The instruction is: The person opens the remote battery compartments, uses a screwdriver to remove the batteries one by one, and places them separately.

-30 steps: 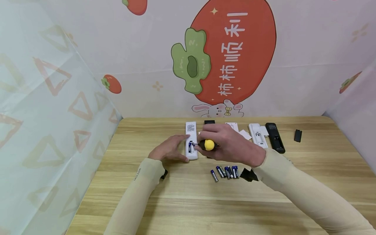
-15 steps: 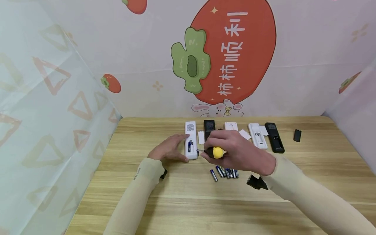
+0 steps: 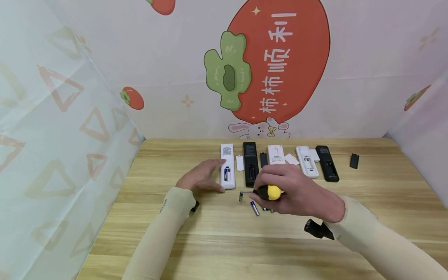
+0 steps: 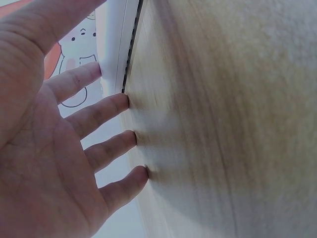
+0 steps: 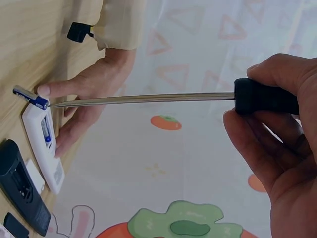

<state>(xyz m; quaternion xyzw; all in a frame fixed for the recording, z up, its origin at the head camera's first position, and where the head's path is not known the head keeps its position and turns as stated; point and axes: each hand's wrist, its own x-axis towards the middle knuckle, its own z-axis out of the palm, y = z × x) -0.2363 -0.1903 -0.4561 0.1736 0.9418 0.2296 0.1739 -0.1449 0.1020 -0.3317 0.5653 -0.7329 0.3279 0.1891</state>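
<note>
In my right hand I grip a screwdriver by its black and yellow handle. A blue and silver battery hangs at its tip, raised off the table; the right wrist view shows the battery against the metal shaft. My left hand, fingers spread and fairly straight, touches the left side of a white remote control lying back up. One battery sits in the remote's uncovered compartment. Left fingertips also meet the wood in the left wrist view.
A loose battery lies in front, with more partly hidden under my right hand. To the right stand a white cover, a black remote, a white remote, another white remote, another black remote and a black cover.
My right hand has moved right and toward me with the screwdriver, carrying a battery at its tip out of the white remote. The left hand has stayed in place.
</note>
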